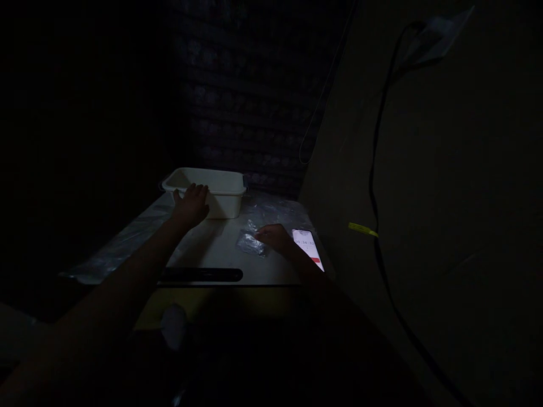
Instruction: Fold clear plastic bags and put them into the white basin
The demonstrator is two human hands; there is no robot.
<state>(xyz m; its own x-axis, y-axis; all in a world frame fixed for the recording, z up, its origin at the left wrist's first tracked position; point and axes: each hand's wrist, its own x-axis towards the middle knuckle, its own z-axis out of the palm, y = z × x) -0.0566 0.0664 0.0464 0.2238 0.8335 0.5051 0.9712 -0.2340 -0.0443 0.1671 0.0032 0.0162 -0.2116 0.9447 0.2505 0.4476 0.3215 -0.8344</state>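
A white rectangular tub stands at the back left of a pale table. My left hand rests on the tub's near rim, with its fingers spread. On the table's right half lies a small crumpled clear plastic bag. My right hand has its thumb and fingers pressed together on the bag's right side. The picture is very dark, so what is in the bag and inside the tub is hard to make out.
A lit phone lies at the table's right side. Clear plastic sheeting covers the left side. A dark flat bar lies along the front edge. A black cable with a yellow tag hangs on the right wall.
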